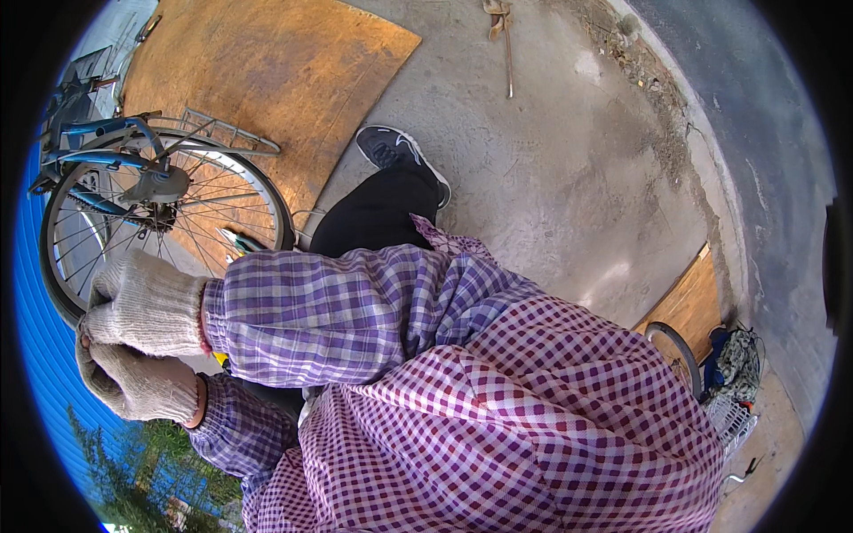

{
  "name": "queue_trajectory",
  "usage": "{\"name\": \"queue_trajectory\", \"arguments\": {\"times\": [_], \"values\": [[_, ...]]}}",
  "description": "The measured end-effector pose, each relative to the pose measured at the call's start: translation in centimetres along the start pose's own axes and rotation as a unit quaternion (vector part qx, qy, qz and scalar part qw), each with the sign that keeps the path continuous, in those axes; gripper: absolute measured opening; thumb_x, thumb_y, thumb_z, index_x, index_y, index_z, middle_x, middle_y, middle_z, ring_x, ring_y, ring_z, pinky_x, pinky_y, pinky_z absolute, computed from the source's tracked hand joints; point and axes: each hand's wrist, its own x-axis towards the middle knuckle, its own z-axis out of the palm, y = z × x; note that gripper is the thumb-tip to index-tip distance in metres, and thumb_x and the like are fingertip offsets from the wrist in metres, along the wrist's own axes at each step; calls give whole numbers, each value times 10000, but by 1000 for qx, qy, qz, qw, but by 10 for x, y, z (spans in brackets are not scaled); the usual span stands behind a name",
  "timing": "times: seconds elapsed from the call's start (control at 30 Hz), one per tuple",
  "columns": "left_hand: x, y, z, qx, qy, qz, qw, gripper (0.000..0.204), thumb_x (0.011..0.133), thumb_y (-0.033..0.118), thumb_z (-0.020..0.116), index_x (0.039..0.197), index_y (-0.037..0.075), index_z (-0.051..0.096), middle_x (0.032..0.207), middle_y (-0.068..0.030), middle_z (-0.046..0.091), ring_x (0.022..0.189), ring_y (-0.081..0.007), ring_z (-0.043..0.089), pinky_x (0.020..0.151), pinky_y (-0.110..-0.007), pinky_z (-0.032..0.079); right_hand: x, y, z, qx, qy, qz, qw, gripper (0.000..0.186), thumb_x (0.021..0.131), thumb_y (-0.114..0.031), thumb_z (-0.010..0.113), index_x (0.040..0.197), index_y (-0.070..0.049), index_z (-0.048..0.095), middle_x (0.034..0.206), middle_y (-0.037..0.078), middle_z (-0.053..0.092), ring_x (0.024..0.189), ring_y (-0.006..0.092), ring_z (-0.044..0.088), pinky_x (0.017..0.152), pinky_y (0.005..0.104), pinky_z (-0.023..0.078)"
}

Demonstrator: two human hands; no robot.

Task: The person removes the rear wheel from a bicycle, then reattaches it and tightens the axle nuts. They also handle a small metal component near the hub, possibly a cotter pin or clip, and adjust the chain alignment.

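Note:
My right hand [147, 300], in a cream knit glove, is at the left beside the lower edge of a spoked bicycle wheel [227, 191]. Just below it, my left hand [133, 382] wears a matching glove. Both hands have their fingers curled in and meet at the fingertips. Whatever sits between them is hidden or too small to make out. The wheel belongs to a blue bicycle [107, 160] with a metal rear rack [231, 133]. Past my right cuff, a green-handled tool [240, 240] shows partly.
A stained wooden board [267, 62] lies beyond the wheel. A rusty long-handled tool [508, 49] rests on the concrete floor [551, 160]. At the right are another board [689, 289], a tyre [675, 346] and a white wire basket [730, 422]. Blue corrugated sheeting [40, 355] borders the left.

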Motion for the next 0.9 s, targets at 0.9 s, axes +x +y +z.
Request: {"name": "queue_trajectory", "arguments": {"times": [0.9], "values": [[38,-61,-61,-156,-36,-51,986,200,1019,58,658,1189,-47,676,1158,-168,731,1040,-236,715,959,-366,595,18,52,46,-207,-24,-154,966,227,898,-249,774,903,-23,796,757,143,753,636,217,724,588,372,601]]}}
